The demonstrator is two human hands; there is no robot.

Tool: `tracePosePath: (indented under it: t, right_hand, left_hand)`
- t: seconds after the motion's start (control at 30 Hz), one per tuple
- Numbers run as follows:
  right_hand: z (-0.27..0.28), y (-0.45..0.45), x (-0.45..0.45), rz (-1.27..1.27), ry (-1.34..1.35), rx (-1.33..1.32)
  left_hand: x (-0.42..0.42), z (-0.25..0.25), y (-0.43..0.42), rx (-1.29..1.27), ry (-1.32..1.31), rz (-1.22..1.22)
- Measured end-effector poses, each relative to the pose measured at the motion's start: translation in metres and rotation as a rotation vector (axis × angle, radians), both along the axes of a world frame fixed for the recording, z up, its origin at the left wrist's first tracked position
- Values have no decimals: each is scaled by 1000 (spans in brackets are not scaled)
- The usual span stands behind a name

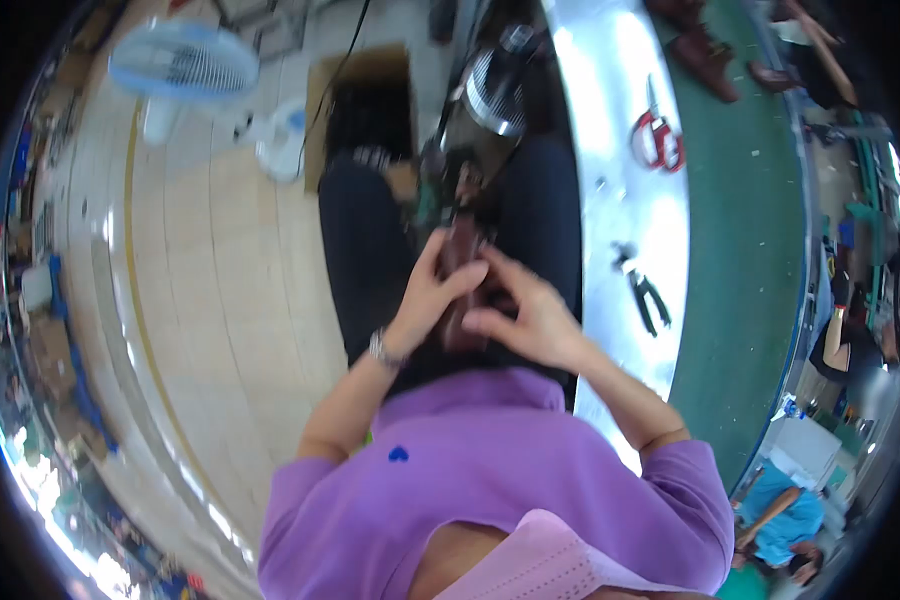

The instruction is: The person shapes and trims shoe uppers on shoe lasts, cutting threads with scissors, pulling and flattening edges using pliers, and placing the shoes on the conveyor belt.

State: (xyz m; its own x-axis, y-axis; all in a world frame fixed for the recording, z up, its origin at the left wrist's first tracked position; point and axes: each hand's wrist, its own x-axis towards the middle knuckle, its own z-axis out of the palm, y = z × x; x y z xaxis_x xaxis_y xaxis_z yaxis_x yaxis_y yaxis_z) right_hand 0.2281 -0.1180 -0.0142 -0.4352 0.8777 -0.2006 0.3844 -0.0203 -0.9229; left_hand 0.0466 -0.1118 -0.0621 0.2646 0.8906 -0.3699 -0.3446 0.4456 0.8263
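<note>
Between my thighs lies a long dark reddish-brown piece (461, 333), blurred, possibly a shoe. My left hand (432, 292), with a watch on the wrist, is wrapped round its left side, thumb across the top. My right hand (532, 313) grips it from the right, thumb on top and fingers curled along the far side. The thumbs lie close together near the middle of the piece. Just beyond it stands a machine part (462, 180) between my knees, its details unclear.
A metal bench (620, 220) on my right bears red-handled scissors (657, 140) and black-handled pliers (646, 292). A white fan (183, 62) and an open cardboard box (315, 120) stand ahead left. Brown shoes (702, 62) lie on a green surface. Several people are at far right.
</note>
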Motion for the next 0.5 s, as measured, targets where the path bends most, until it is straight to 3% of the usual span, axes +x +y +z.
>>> tracePosePath:
  t: [0.07,0.1,0.2,0.27,0.33,0.4,0.43,0.47,0.5]
  right_hand:
    - [1,4,8,-22,199,-252]
    - [3,9,15,8,207,-238]
    - [14,19,33,166,-35,231]
    - [10,23,44,256,-67,315]
    - [28,20,50,85,70,121]
    - [49,20,67,-92,195,53]
    - [55,17,74,-202,289,44]
    - [56,14,82,-312,383,33]
    - [44,9,95,-486,461,26]
  left_hand:
    - [-1,5,8,-27,-47,59]
    - [-3,10,13,-12,-29,69]
    - [-21,36,36,-2,-244,28]
    - [-17,60,58,-47,-474,-44]
    - [1,113,81,-113,-651,-123]
    - [2,70,110,-100,-734,-155]
    - [11,83,123,-99,-774,-170]
    - [36,98,114,56,-257,127]
    - [44,94,116,154,-133,138]
